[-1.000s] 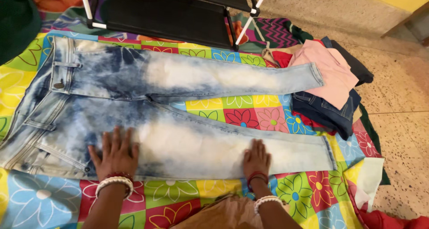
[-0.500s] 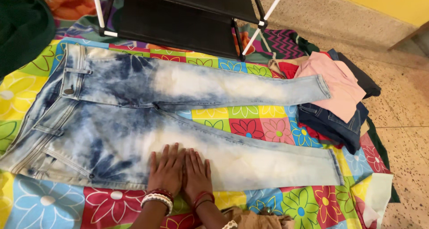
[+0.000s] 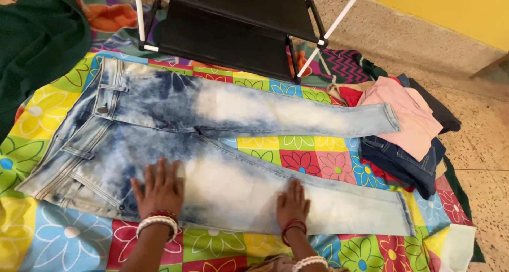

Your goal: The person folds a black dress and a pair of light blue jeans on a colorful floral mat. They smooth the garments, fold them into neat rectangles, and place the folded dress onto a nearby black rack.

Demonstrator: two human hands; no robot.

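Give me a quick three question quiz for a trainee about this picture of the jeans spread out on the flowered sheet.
1. True or false: both hands lie flat on the nearer leg of the jeans.
2. Multiple choice: What lies on top of the clothes pile at the right? A) a pink garment B) a white towel C) a yellow shirt
3. Fill in: Beyond the jeans stands a black ____ with white poles.

Key
1. True: the left hand and right hand both press palm-down on that leg.
2. A: the pink garment tops the pile.
3. Rack: the rack stands partly on the flowered sheet.
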